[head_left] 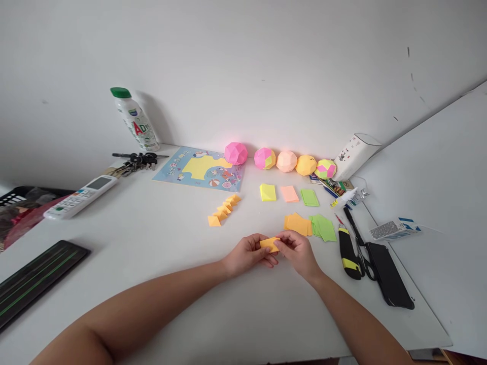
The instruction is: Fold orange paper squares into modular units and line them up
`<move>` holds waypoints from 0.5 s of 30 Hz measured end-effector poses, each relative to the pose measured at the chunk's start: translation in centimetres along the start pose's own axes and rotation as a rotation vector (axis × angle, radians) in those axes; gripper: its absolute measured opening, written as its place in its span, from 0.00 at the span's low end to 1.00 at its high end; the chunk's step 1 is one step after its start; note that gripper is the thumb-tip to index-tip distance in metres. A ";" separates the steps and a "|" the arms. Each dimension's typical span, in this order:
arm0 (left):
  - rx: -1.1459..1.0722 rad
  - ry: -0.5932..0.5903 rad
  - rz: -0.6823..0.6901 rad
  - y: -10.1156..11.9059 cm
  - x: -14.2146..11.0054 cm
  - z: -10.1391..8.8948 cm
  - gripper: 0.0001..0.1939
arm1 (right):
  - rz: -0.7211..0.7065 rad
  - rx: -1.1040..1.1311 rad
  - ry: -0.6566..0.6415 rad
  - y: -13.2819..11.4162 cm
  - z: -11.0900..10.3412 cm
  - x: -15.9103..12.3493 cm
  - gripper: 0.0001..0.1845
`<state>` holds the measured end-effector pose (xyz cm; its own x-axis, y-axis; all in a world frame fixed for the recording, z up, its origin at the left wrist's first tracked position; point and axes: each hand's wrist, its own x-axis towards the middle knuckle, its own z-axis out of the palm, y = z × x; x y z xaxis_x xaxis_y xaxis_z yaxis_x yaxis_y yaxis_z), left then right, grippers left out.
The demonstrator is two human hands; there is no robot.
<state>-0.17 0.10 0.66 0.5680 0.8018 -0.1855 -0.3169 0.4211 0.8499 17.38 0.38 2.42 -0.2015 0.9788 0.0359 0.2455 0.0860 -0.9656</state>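
Between my two hands is a small folded orange sticky note [269, 245], held just above the white table. My left hand [250, 253] pinches its left end, thumb on the near face. At the other end, the thumb and fingers of my right hand [298, 252] grip it. Just beyond my right hand lie loose orange notes [298, 224] and fanned green notes [323, 228]. A row of folded orange paper pieces [224, 210] sits beyond my left hand. Farther back are yellow [268, 192], pink [289, 193] and green [309, 197] stacks of notes.
Several faceted paper balls [286, 161] line the wall. On the right lie a utility knife [348, 253], scissors [364, 261] and a black phone-like slab [390, 275]. To the left are a remote [81, 197], keys [139, 161], a bottle [136, 120] and a dark striped panel [40, 279].
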 end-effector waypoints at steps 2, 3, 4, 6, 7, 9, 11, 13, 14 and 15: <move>0.015 0.005 -0.007 0.1 0.0 0.1 0.17 | 0.006 -0.004 0.008 0.2 0.0 0.0 0.09; 0.024 0.008 -0.013 0.1 -0.1 0.1 0.17 | 0.014 -0.006 0.009 0.3 0.0 0.0 0.10; 0.031 0.011 -0.020 0.2 -0.1 0.2 0.18 | 0.023 -0.003 0.005 0.3 0.0 0.0 0.11; 0.041 0.018 -0.027 0.2 -0.1 0.3 0.18 | 0.042 0.008 -0.005 0.5 -0.1 0.1 0.11; 0.044 0.021 -0.028 0.1 -0.1 0.3 0.18 | 0.051 0.013 -0.009 0.5 -0.1 0.1 0.10; 0.047 0.023 -0.023 0.0 -0.1 0.2 0.18 | 0.064 0.014 -0.011 0.6 -0.1 0.1 0.10; 0.048 0.019 -0.019 -0.2 -0.1 0.1 0.17 | 0.072 0.010 -0.009 0.7 -0.1 0.2 0.10; 0.051 0.015 -0.018 -0.3 -0.1 0.0 0.17 | 0.076 0.010 -0.013 0.8 -0.1 0.2 0.10; 0.054 0.015 -0.019 -0.3 -0.1 -0.1 0.17 | 0.076 0.010 -0.015 0.9 -0.1 0.2 0.10; 0.057 0.017 -0.022 -0.3 -0.1 -0.1 0.17 | 0.075 0.011 -0.017 0.9 -0.1 0.2 0.10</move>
<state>-0.18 -0.07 0.39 0.5616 0.7998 -0.2120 -0.2605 0.4141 0.8721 17.68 0.65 1.57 -0.1989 0.9792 -0.0413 0.2505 0.0100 -0.9681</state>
